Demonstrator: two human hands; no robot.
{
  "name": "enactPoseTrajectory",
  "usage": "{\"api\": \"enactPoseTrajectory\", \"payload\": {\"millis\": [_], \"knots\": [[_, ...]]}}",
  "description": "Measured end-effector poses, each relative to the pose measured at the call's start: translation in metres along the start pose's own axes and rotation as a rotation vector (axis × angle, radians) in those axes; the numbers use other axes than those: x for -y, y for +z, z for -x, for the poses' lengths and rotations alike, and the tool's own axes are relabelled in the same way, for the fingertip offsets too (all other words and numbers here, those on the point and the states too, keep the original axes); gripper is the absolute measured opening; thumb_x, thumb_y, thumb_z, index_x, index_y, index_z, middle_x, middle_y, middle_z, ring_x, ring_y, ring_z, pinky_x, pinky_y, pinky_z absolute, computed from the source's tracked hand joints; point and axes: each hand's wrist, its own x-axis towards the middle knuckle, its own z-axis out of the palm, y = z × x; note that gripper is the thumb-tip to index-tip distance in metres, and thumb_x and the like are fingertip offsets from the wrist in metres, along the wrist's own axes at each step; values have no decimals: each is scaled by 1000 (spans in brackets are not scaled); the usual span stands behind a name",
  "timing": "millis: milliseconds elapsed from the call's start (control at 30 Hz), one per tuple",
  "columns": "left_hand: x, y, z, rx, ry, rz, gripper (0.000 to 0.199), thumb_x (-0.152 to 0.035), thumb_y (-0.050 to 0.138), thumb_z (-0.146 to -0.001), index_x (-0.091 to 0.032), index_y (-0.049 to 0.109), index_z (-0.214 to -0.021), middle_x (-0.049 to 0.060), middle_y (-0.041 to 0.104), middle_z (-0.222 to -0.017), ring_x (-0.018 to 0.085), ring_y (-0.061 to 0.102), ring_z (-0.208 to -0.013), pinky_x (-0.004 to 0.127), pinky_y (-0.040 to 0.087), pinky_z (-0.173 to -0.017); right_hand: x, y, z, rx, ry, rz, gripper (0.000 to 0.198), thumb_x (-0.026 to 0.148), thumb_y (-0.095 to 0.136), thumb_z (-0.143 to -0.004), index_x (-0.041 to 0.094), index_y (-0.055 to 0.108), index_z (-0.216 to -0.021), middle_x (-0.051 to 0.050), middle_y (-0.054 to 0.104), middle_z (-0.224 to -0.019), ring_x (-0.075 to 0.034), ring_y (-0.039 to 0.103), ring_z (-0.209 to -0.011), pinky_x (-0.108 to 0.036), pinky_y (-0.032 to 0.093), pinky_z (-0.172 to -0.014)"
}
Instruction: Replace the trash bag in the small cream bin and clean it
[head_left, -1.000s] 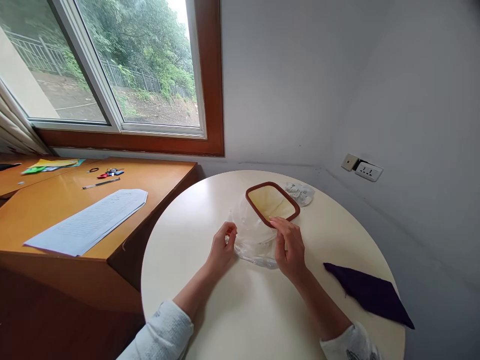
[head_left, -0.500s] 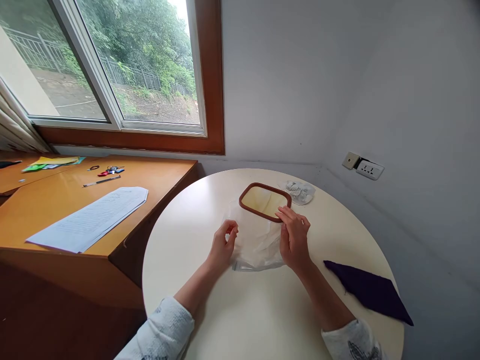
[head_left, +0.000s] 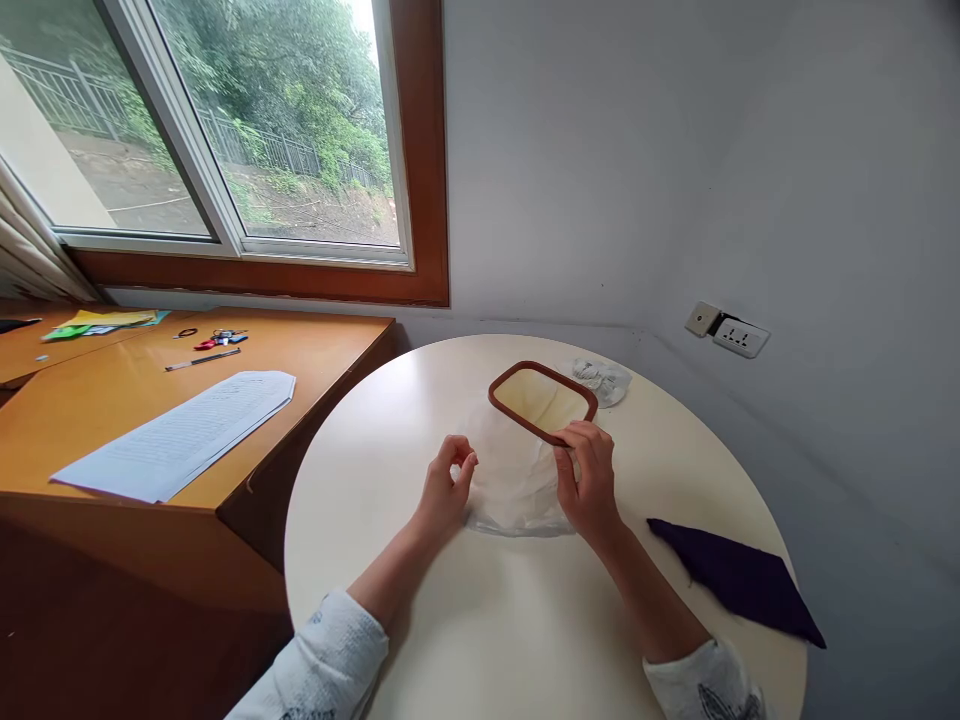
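Observation:
My right hand (head_left: 591, 485) is closed on the near right edge of a brown, rounded rectangular embroidery hoop (head_left: 517, 417), fingers over its rim and thumb below. Pale cream fabric (head_left: 546, 398) spans the inside of the hoop. Under and in front of the hoop lies a clear plastic bag (head_left: 517, 505), its near edge towards me. My left hand (head_left: 446, 490) is at the bag's left side, thumb and forefinger pinched together. It appears to grip the bag's edge, though the film there is hard to see.
A small clear bag with whitish contents (head_left: 604, 382) lies behind the hoop on the round white table (head_left: 480, 620). Dark purple cloth (head_left: 739, 580) rests at the right. On the wooden desk (head_left: 330, 350) are printed sheets (head_left: 180, 435), a pen (head_left: 202, 360) and keys (head_left: 221, 340).
The hoop has shifted right and its near side looks raised. My right fingers have gone from resting on its corner to gripping the rim. My left hand has barely moved.

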Motion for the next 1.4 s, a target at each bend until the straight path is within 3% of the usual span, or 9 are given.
{"api": "enactPoseTrajectory", "payload": {"millis": [100,233,367,600,767,900,1033,1167,1400], "knots": [[2,3,0,-54,59,-5,29,-26,56,-80,-23,40,-104,3,49,-95,15,50,-87,34,44,-82,2,2,0,-36,-4,-43,21,10,43,-85,21,51,-101,-7,56,-91,-22,50,-96,-43,42,-86],[-2,9,3,-6,107,-44,92,-32,72,-67,-26,12,-136,13,33,-130,25,37,-121,46,33,-100,9,5,1,-77,14,-90,20,10,45,-84,22,52,-99,-6,55,-89,-22,50,-93,-42,44,-83],[-5,14,6,25,84,-116,113,-36,76,-60,-29,-3,-141,14,17,-143,31,17,-135,54,24,-105,20,12,7,-65,31,-170,22,9,47,-84,22,53,-100,-6,55,-90,-21,50,-94,-41,45,-82],[2,19,4,-124,161,-353,125,-39,80,-53,-25,-10,-140,20,12,-145,39,14,-134,61,26,-102,34,20,14,-38,66,-262,22,9,48,-83,23,54,-100,-5,57,-89,-20,50,-94,-41,45,-83],[4,14,1,-170,250,-486,129,-33,79,-53,-21,-17,-138,24,8,-144,42,8,-135,65,18,-102,38,20,18,36,103,-349,21,10,48,-82,22,53,-99,-5,56,-88,-20,51,-93,-41,45,-84],[6,8,-1,-184,351,-538,129,-42,79,-51,-18,-13,-139,26,14,-141,42,10,-134,65,14,-103,38,17,19,89,127,-384,23,13,40,-84,21,54,-100,-6,56,-91,-20,51,-92,-42,44,-83],[8,7,-2,-211,397,-557,125,-44,78,-52,-18,-8,-140,26,17,-141,41,13,-135,63,20,-102,36,18,18,108,129,-330,21,13,43,-84,21,57,-97,-5,56,-88,-19,50,-89,-40,45,-80],[12,8,-3,-220,446,-583,121,-49,76,-54,-18,-5,-140,26,16,-142,41,11,-135,64,23,-100,34,21,18,91,131,-294,13,14,50,-81,21,58,-88,-4,56,-82,-18,50,-83,-37,46,-75],[16,8,-6,-244,535,-602,122,-55,75,-53,-19,-2,-140,25,10,-144,42,11,-134,64,16,-102,32,22,20,82,137,-317,10,13,52,-80,21,55,-84,-4,55,-80,-18,51,-81,-35,47,-72]]}}
